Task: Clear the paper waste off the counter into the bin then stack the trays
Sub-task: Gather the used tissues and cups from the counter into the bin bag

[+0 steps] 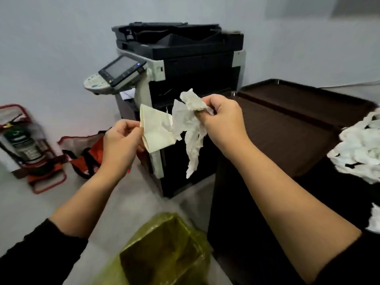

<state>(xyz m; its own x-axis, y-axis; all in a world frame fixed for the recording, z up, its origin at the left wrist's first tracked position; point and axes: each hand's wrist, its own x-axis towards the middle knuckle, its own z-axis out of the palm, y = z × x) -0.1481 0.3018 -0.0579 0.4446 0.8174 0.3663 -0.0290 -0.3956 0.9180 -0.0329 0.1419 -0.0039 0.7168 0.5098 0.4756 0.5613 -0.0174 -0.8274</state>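
Note:
My left hand [123, 138] pinches a folded, pale yellowish sheet of paper [156, 130] in mid-air. Beside it, my right hand [224, 118] grips crumpled white paper [191, 128] whose torn strip hangs down. Both hands are above the floor, in front of the copier. The bin lined with a yellow bag [164, 251] stands open below, between my forearms. Two dark brown trays [287, 120] lie side by side on the dark counter at the right. A heap of crumpled white paper [359, 149] lies on the counter's right side.
A large black and grey copier [185, 58] stands against the wall behind my hands. A fire extinguisher in a red stand [26, 145] and a red bag [84, 153] sit on the floor at the left. Another paper scrap [375, 221] shows at the right edge.

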